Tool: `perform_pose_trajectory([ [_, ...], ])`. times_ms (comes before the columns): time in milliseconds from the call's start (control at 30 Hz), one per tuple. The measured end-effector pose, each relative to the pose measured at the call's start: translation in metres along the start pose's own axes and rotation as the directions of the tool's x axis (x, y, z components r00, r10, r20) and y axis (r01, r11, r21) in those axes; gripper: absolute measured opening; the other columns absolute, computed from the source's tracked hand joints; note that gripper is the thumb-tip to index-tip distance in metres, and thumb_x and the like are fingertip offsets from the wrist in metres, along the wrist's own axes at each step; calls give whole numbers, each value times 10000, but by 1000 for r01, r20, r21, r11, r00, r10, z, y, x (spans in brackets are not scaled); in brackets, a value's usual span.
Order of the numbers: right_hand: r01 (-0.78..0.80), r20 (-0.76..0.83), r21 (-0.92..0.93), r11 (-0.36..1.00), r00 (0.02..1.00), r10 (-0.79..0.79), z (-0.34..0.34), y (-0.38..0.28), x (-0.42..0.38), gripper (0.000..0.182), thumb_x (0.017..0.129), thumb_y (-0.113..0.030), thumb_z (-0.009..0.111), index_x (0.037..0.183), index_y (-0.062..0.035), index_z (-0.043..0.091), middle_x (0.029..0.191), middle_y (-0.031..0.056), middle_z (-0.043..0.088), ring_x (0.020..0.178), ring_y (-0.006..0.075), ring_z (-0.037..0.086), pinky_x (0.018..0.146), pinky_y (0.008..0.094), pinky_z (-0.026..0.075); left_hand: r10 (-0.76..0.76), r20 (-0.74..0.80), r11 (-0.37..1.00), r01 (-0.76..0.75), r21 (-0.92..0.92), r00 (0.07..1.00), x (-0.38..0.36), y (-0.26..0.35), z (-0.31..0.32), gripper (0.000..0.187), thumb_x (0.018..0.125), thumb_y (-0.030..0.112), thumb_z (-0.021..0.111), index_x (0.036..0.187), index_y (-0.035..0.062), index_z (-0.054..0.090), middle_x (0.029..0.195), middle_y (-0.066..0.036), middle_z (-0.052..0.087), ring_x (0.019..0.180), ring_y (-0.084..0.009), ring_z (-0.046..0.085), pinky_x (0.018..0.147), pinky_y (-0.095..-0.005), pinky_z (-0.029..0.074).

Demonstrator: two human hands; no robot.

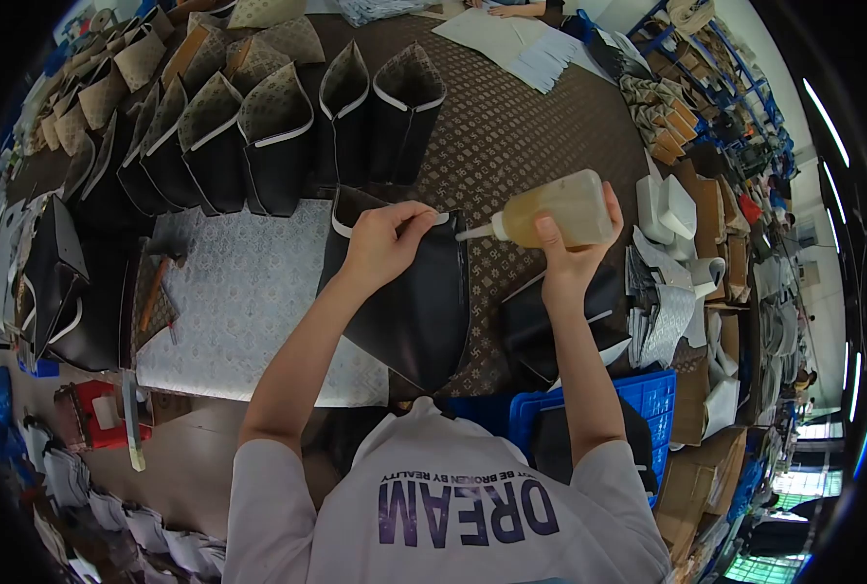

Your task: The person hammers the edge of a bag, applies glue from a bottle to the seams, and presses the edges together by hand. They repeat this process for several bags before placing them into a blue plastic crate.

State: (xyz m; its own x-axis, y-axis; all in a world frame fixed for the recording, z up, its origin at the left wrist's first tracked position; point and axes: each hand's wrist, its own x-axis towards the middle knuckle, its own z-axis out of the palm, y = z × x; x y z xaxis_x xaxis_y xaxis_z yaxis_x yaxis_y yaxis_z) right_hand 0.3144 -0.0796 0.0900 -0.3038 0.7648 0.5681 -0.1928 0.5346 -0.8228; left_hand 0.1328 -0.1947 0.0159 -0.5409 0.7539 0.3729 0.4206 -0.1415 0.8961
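My left hand [387,245] is closed, thumb and fingertips pinching the white edge strip at the mouth of a black bag piece [419,311]. That piece stands close in front of me, its patterned lining showing at the opening. Wrapped around a translucent squeeze bottle [560,212] of yellowish liquid, my right hand [575,253] holds it tilted on its side. The bottle's thin nozzle points left, its tip right at the upper corner of the bag piece.
Several black bag pieces [276,146] with patterned linings stand in rows at the back left. A silvery patterned sheet [239,292] covers the table on the left, with a wooden-handled hammer [151,297] beside it. A blue crate [648,399] sits right. Another person's hand [516,10] shows far back.
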Motion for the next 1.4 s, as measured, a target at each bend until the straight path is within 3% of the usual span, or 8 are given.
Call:
perform_pose_trajectory([
  [500, 94, 164, -376, 922, 986, -33, -67, 11, -121, 973, 664, -152, 855, 1361, -37, 186, 1312, 111, 293, 1153, 219, 441, 945, 349, 431, -25, -180, 1000, 22, -20, 983, 18, -12, 8, 154, 875, 145, 627, 937, 14, 679, 677, -45, 641, 575, -59, 523, 536, -224, 408],
  [833, -490, -350, 300, 819, 742, 572, -141, 16, -113, 661, 825, -263, 716, 1328, -109, 316, 1227, 96, 457, 1147, 240, 495, 913, 406, 461, 16, -370, 990, 38, 138, 929, 11, 7, 37, 190, 893, 157, 619, 1014, 13, 592, 770, -80, 646, 616, -115, 566, 574, -255, 442],
  [933, -400, -446, 472, 786, 661, 604, -169, 17, -113, 594, 852, -270, 688, 1305, -112, 338, 1229, 97, 458, 1144, 253, 506, 895, 438, 483, -27, 56, 997, 23, 72, 998, -3, 12, 49, 383, 850, 219, 679, 1125, 5, 521, 963, -129, 641, 786, -223, 628, 716, -335, 480],
  [967, -375, -507, 497, 783, 606, 613, -175, 17, -112, 568, 860, -266, 677, 1298, -116, 349, 1224, 97, 468, 1128, 254, 522, 870, 441, 502, -236, 293, 944, 146, 297, 927, -9, 29, 47, 470, 825, 339, 691, 1122, 2, 555, 928, -138, 655, 825, -288, 636, 763, -403, 483],
  [1033, -331, -507, 542, 773, 605, 615, -186, 15, -114, 552, 862, -272, 674, 1289, -118, 360, 1217, 97, 479, 1113, 245, 537, 838, 431, 524, -444, 694, 748, -192, 635, 566, -14, 17, 42, 505, 824, 455, 648, 1031, -6, 628, 874, -141, 666, 822, -325, 636, 758, -428, 492],
  [1100, -334, -536, 530, 779, 580, 614, -189, 11, -115, 551, 859, -290, 676, 1282, -112, 371, 1201, 103, 495, 1104, 247, 544, 827, 428, 531, -725, 613, 497, -378, 781, 315, -13, 9, 51, 517, 848, 503, 590, 886, -6, 677, 798, -144, 662, 798, -335, 636, 728, -432, 500],
  [1133, -346, -549, 527, 776, 559, 622, -190, 11, -117, 555, 857, -296, 677, 1281, -108, 373, 1197, 106, 497, 1109, 252, 541, 834, 433, 527, -679, 626, 499, -384, 777, 384, -12, 4, 49, 488, 871, 470, 573, 863, -3, 692, 772, -159, 658, 767, -335, 640, 701, -424, 508],
  [1400, -296, -505, 635, 714, 540, 673, -214, 9, -119, 594, 840, -422, 663, 1265, -79, 433, 1193, 107, 537, 1118, 246, 539, 923, 396, 462, -681, 480, 727, 428, 537, 553, 19, 22, 12, 451, 880, 468, 592, 804, 24, 614, 709, -44, 572, 696, -134, 568, 627, -321, 449],
])
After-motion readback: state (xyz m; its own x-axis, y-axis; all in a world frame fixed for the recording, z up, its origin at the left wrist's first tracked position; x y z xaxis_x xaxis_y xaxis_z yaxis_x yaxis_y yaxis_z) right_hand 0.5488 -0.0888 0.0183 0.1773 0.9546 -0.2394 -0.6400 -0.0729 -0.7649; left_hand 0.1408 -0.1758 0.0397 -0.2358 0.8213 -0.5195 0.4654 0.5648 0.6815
